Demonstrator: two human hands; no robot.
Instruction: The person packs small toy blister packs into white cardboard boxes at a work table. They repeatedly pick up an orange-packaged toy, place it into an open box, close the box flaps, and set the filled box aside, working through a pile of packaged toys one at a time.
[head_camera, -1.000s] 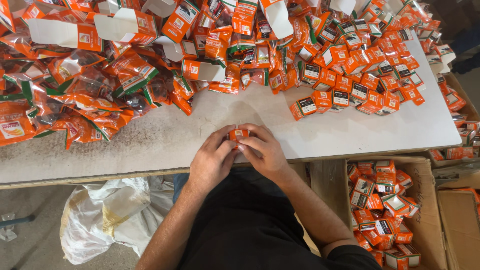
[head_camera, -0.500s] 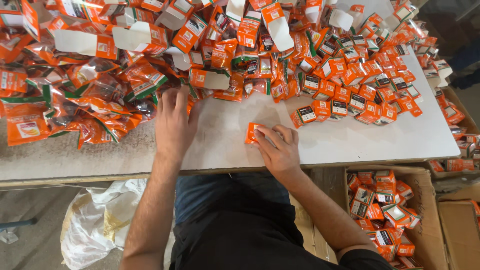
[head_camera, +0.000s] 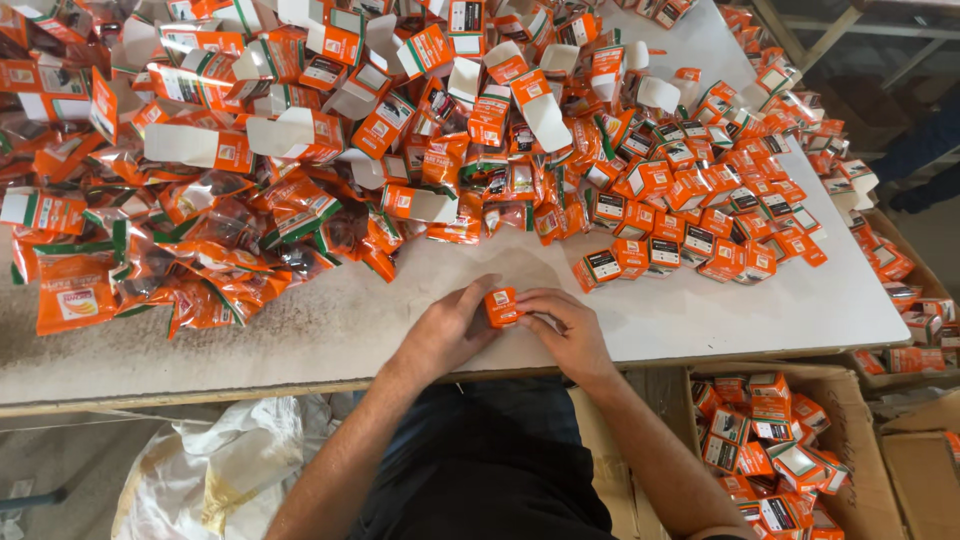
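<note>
While pinched between both sets of fingertips near the front edge of the white table (head_camera: 700, 320), small orange carton (head_camera: 502, 306) held just above the bare surface. Left hand (head_camera: 445, 335) curled closed on its left side, right hand (head_camera: 565, 330) closed on its right side, fingers over the top. Flattened orange-and-white carton blanks (head_camera: 300, 130) heaped toward the far edge, crinkled orange sachets (head_camera: 200, 280) along the left edge, closed little boxes (head_camera: 690, 215) crowded toward the right edge. Open cardboard bin (head_camera: 780, 450) of finished boxes below the front right corner, pale sack (head_camera: 215, 475) on the floor at left. Likely risks: a flap creased or torn from too hard a squeeze; carton slipping off the front edge, being so close to it; the nearest sachets nudged over the edge by a careless reach.
</note>
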